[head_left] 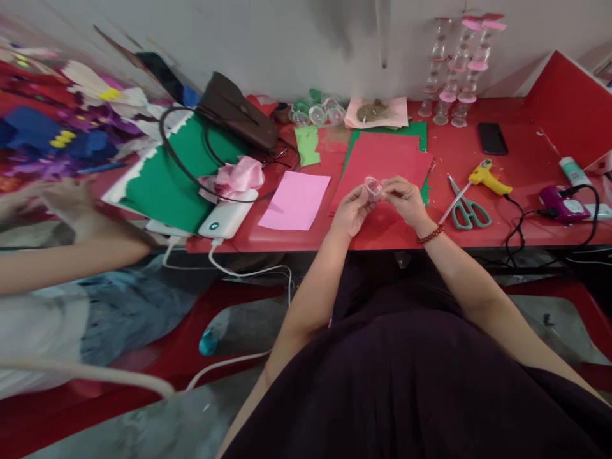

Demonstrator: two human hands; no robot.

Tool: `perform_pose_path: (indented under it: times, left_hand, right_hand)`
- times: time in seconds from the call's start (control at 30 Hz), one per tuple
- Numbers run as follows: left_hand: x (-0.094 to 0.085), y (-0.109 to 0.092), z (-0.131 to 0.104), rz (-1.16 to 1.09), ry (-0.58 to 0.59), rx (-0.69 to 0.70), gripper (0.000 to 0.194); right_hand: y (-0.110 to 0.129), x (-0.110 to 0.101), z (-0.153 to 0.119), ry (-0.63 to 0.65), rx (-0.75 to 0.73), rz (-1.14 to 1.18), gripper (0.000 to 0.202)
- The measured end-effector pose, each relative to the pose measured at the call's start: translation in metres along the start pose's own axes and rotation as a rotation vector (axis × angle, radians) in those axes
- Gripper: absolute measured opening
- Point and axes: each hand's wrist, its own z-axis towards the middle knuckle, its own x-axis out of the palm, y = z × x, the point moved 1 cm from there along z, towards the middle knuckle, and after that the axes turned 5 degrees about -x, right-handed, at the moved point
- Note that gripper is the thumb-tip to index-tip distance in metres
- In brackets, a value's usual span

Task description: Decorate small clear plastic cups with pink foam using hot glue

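Observation:
Between my two hands is a small clear plastic cup (372, 186) with a reddish rim, held just above the red sheets. My left hand (354, 208) has its fingers closed around the cup's left side. From the right, my right hand (402, 196) pinches its edge with thumb and fingertips; a red bead bracelet circles that wrist. Beneath lie red paper sheets (382, 153) on top of a green sheet (421, 134). Right of my right hand are green-handled scissors (469, 211) and a yellow glue gun (491, 179) with a glue stick in its back.
A pink sheet (295, 201), a white power bank (228, 215) with cables and a brown bag (239, 108) lie to the left. Clear cups (317, 113) sit along the wall; stacked cup strings (459, 70) hang right of them. A phone (492, 138) lies back right. Another person's arm (86, 236) reaches in at left.

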Motion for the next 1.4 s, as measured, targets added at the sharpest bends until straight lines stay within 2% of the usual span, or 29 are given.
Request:
perform_pose_path:
  times: [0.23, 0.53, 0.77, 0.93, 1.1, 1.2, 1.4]
  left_hand:
    - [0.006, -0.002, 0.001, -0.041, 0.043, 0.009, 0.040]
    - [0.004, -0.003, 0.001, 0.001, -0.001, -0.021, 0.036]
    - [0.008, -0.003, 0.003, -0.037, 0.017, 0.006, 0.034]
    - [0.003, -0.002, 0.000, -0.010, 0.019, 0.013, 0.033]
    - [-0.003, -0.004, 0.002, 0.011, -0.087, 0.088, 0.032]
    - [-0.004, -0.005, 0.003, 0.056, -0.089, 0.107, 0.040]
    - [0.001, -0.007, -0.001, 0.013, -0.054, 0.085, 0.053]
  right_hand:
    - [-0.002, 0.000, -0.002, -0.073, 0.072, 0.024, 0.032]
    - [-0.002, 0.010, 0.000, -0.124, 0.131, 0.009, 0.034]
    - [-0.012, 0.025, -0.001, -0.167, 0.238, 0.168, 0.040]
    - [-0.017, 0.019, 0.005, -0.280, 0.234, 0.251, 0.049]
    - [-0.010, 0.015, 0.002, -0.281, 0.233, 0.217, 0.033]
    - [-0.009, 0.018, -0.001, -0.263, 0.236, 0.173, 0.024]
    - [-0.016, 0.025, -0.002, -0.211, 0.288, 0.069, 0.056]
